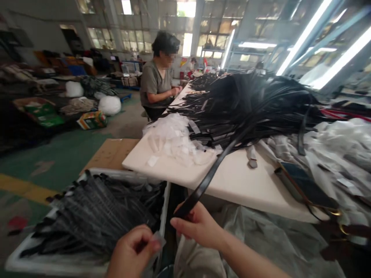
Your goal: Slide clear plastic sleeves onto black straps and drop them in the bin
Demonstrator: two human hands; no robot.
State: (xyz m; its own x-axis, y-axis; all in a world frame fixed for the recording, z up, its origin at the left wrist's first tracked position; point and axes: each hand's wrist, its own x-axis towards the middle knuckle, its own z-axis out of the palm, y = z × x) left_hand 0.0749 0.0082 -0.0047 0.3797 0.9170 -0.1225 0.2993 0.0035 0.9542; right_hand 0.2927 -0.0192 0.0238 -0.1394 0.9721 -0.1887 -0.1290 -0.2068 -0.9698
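My right hand (203,228) grips the end of a long black leather-like strap (213,172), thumb on one side and fingers on the other. The strap runs up over the table edge into a large heap of black straps (228,96). Lower and to the left, my left hand (133,249) is closed in a pinch on a small translucent plastic piece (159,240), slightly blurred. Below it stands a white crate (166,204) full of black straps (95,212) in clear wrapping.
On the pale table (174,173) lie a pile of clear plastic sleeves (174,141), a phone-like dark object (304,183) and more plastic wrapping (348,146). A seated person (156,83) works at the table's far left side. Cardboard (113,154) lies behind the crate.
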